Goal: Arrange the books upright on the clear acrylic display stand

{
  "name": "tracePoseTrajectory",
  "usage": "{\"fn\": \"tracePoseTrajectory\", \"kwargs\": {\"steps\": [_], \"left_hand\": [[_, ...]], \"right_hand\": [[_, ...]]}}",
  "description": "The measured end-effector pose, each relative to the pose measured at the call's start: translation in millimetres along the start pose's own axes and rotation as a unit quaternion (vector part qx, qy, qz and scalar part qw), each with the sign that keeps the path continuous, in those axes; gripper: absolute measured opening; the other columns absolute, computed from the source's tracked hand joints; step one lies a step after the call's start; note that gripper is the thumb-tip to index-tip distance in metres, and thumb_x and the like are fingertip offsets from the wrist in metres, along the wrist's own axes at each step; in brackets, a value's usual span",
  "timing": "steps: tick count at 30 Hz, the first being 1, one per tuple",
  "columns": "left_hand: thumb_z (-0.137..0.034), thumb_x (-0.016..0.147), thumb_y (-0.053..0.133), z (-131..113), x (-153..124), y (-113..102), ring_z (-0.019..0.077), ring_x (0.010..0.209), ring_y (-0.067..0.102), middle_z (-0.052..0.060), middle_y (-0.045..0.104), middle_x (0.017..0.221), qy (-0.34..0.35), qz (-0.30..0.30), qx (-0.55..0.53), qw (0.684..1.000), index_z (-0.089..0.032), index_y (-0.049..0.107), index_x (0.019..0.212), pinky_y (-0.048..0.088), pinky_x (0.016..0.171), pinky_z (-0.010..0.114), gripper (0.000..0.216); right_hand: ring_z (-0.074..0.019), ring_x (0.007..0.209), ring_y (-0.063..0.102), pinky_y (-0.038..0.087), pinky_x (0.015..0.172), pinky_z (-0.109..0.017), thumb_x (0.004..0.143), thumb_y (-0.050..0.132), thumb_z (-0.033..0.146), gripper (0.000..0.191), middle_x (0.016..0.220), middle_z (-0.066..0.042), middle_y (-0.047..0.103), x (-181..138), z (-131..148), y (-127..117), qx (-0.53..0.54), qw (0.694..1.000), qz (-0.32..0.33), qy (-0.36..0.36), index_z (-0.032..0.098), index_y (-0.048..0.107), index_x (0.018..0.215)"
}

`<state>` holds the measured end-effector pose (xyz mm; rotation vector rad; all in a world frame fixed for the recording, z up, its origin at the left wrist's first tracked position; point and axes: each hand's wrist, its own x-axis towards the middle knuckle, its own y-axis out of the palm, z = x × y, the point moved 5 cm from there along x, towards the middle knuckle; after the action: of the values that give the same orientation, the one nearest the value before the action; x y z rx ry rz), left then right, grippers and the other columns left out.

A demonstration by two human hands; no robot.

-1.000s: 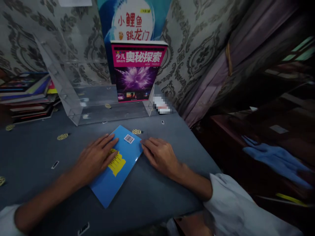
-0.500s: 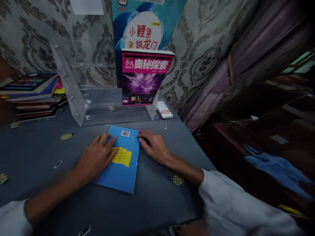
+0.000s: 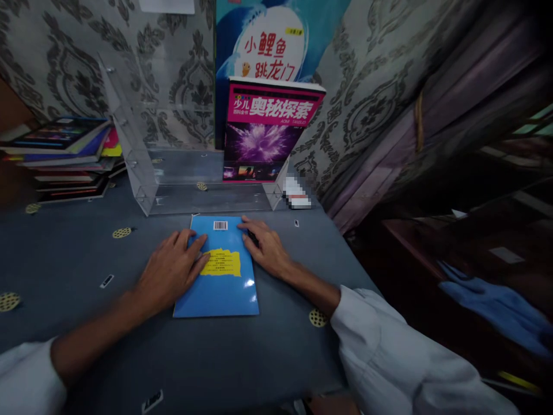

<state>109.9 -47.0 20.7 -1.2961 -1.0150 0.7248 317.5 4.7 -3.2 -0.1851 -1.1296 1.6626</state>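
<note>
A thin blue book (image 3: 216,297) lies flat on the table, its barcode at the far end and a yellow text patch in the middle. My left hand (image 3: 170,268) rests over its left edge, thumb and index finger stretched onto the cover. At the upper right corner, my right hand (image 3: 268,251) touches the book with its fingertips, fingers apart. A small dark patch shows under the right fingers; I cannot make out what it is. Just beyond the book stands a clear acrylic rack (image 3: 207,199), holding a magenta and purple book (image 3: 263,141) upright at its right end.
A taller teal book (image 3: 280,34) stands behind the magenta one against patterned wall covering. Several books form a stack (image 3: 73,164) at the left. A blurred-out white item (image 3: 298,193) lies right of the rack. The table edge and a curtain (image 3: 375,167) bound the right side.
The blue book has turned on the table, its near end swinging right, so it now lies squarer to the rack. Both hands stayed on it. The view has shifted slightly left.
</note>
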Motion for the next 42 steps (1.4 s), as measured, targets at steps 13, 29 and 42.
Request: {"fn": "tracePoseTrajectory", "kwargs": {"steps": [13, 29, 42], "left_hand": [[-0.041, 0.105, 0.031, 5, -4, 15, 0.03, 0.137, 0.052, 0.015, 0.056, 0.147, 0.031, -0.04, -0.043, 0.998, -0.016, 0.058, 0.139, 0.048, 0.108, 0.05, 0.05], [-0.038, 0.104, 0.032, 0, -20, 29, 0.0268, 0.149, 0.039, 0.014, 0.045, 0.158, 0.032, -0.027, -0.11, 0.993, -0.014, 0.052, 0.146, 0.035, 0.12, 0.052, 0.052], [-0.042, 0.106, 0.033, -45, -108, 21, 0.0268, 0.149, 0.039, 0.011, 0.043, 0.159, 0.033, -0.045, -0.112, 0.992, -0.018, 0.049, 0.15, 0.036, 0.122, 0.049, 0.053]], "right_hand": [[-0.0325, 0.141, 0.051, 0.045, 0.111, -0.06, 0.1, 0.047, 0.024, 0.036, 0.14, -0.017, 0.064, -20, 20, 0, -0.048, 0.997, 0.02, -0.055, 0.016, 0.065, 0.13], [-0.0292, 0.151, 0.037, 0.031, 0.123, -0.057, 0.101, 0.054, 0.047, 0.059, 0.156, -0.018, 0.048, -91, 70, -3, -0.056, 0.985, 0.133, -0.095, 0.018, 0.046, 0.152], [-0.0324, 0.155, 0.025, 0.022, 0.125, -0.058, 0.09, 0.069, 0.054, 0.084, 0.165, -0.019, 0.033, -179, 103, -4, -0.123, 0.955, 0.218, -0.159, 0.019, 0.035, 0.158]]}}
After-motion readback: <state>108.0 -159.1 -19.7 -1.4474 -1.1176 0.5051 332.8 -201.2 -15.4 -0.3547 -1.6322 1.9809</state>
